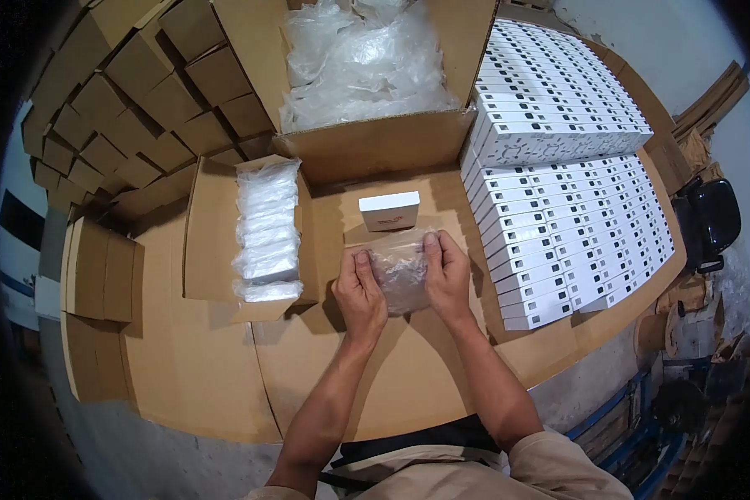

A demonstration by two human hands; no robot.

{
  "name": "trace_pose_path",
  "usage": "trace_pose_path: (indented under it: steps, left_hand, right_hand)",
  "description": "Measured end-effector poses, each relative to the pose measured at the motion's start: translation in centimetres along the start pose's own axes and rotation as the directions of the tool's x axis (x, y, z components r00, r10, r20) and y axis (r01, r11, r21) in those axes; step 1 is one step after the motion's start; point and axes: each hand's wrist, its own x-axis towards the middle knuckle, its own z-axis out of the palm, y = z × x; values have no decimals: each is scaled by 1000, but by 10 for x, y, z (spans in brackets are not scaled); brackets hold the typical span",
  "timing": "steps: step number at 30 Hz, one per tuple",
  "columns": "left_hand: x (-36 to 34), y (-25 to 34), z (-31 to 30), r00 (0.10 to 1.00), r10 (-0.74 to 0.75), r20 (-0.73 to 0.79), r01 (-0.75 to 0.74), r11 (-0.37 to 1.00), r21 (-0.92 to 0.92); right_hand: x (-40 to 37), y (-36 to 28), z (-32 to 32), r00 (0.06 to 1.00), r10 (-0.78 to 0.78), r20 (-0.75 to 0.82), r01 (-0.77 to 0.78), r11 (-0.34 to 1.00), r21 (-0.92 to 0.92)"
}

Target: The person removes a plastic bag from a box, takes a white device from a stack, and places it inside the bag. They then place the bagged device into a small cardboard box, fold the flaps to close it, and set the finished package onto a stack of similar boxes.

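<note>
- Your left hand (360, 287) and right hand (446, 271) are both closed on a clear plastic bag (398, 271). Thumbs and fingers pinch its left and right edges, with the film crumpled between them.
- You hold the bag at the table's (192, 367) centre, just above the cardboard sheet and straight ahead of you.
- Key relation: a white box (389, 211) lies flat just beyond the bag's far edge, on the same line away from you. They are close, but I cannot tell whether they touch.
- The box's long axis runs left to right, slightly tilted. The bag's runs roughly away from you.
- Your right fingertips sit a little nearer the box than your left.
- To your left, an open carton (204, 242) holds a row of bagged boxes (267, 233).
- Ahead is a large carton (375, 146) full of loose plastic bags (362, 62).
- To your right are stacked rows of white boxes (575, 217).
- Writing: there is a faint reddish mark on the lone box's lid, too small to read. The stacked boxes show dark squares on their ends, with no legible text.
</note>
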Motion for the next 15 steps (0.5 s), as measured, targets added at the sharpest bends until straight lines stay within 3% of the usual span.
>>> trace_pose_path:
  steps: [3, 5, 8, 10, 11, 14, 15]
  left_hand:
    - [4, -5, 0, 999, 44, -17, -44, 999, 8]
    - [7, -10, -4, 1000, 7, 10, -7, 1000, -2]
    - [13, -12, -4, 994, 94, -57, -91, 994, 53]
    - [11, -14, -8, 999, 6, -45, -6, 1000, -6]
    - [9, -15, -9, 999, -38, -37, 36, 999, -37]
    - [10, 7, 2, 966, -239, 99, 257, 832, -491]
    - [10, 2, 0, 961, -213, 178, 272, 850, -452]
  right_hand:
    - [-4, -4, -1, 998, 28, -57, -33, 996, -79]
    - [-6, -5, 4, 990, -84, -115, 71, 991, -110]
    - [-7, -10, 9, 961, -211, -179, 186, 972, -146]
    - [-6, -10, 10, 947, -247, -205, 218, 964, -153]
    - [-5, -8, 9, 945, -248, -215, 219, 964, -151]
    - [-4, -6, 4, 954, -223, -199, 200, 971, -131]
    - [-4, -6, 3, 960, -210, -186, 190, 974, -120]
